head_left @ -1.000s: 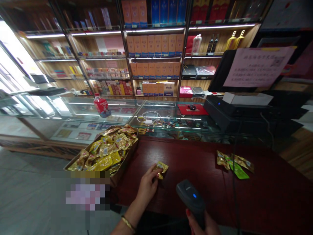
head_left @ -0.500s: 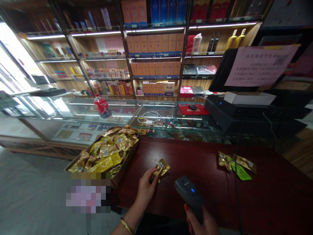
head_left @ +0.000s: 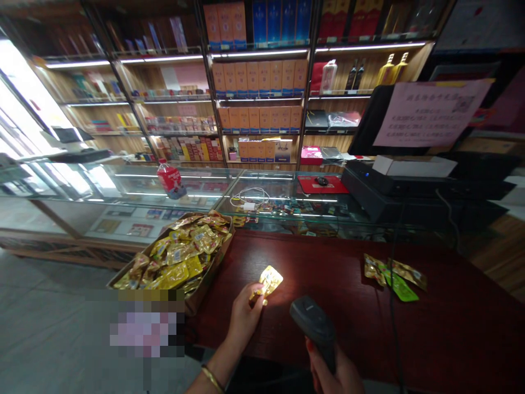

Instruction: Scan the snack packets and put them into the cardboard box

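My left hand (head_left: pixel 246 312) pinches a small gold foil snack packet (head_left: pixel 270 280) just above the dark red counter top (head_left: pixel 320 257). Bright light from the scanner falls on the packet and the wood beside it. In my right hand (head_left: pixel 334 366) is a dark grey handheld barcode scanner (head_left: pixel 314 320), its head tilted toward the packet. The scanner and the packet are apart. To the left stands a cardboard box (head_left: pixel 211 271) heaped with gold and yellow packets (head_left: pixel 180 251). Further right on the counter lie gold packets (head_left: pixel 373 270) and a green packet (head_left: pixel 402 287).
A glass display case (head_left: pixel 205 186) runs behind the counter, bearing a red-labelled bottle (head_left: pixel 170 178), a white cable (head_left: pixel 250 197) and a mouse (head_left: pixel 322 180) on a red mat. A monitor with a paper sheet (head_left: pixel 430 115) stands right. A dark cable (head_left: pixel 394 328) hangs in front of the counter.
The scanner's light has come on over the packet, and the blue light on the scanner no longer shows. Both hands keep their holds, with the scanner shifted slightly left.
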`<state>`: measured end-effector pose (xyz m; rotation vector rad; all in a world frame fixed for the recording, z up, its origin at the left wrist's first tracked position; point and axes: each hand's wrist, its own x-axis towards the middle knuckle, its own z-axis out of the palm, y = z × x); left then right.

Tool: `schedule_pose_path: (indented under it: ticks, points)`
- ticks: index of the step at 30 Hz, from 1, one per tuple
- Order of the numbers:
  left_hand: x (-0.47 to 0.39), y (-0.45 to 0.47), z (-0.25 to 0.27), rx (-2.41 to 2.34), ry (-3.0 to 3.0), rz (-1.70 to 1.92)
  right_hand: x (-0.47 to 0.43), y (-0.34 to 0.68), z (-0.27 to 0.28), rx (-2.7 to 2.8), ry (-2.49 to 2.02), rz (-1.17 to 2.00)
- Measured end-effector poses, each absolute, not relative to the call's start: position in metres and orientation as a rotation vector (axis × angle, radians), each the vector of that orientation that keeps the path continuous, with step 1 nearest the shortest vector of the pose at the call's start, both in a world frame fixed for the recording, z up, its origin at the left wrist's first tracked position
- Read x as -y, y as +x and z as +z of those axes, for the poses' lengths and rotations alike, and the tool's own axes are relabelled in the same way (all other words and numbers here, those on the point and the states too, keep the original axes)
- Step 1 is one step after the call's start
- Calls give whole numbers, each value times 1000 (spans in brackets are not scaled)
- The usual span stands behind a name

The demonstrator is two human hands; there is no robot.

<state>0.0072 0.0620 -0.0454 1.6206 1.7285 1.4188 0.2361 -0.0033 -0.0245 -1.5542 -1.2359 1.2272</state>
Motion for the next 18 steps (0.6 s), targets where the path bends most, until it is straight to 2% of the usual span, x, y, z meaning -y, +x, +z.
schedule_pose_path:
  ticks: [10, 18]
  points:
    - [-60, 8, -44, -1706, 1659, 1426, -17, 217, -20, 1339, -1460, 1240]
    - [-61, 9, -45, -1682, 1638, 1454, -30, 207, -25, 1359, -1441, 1366]
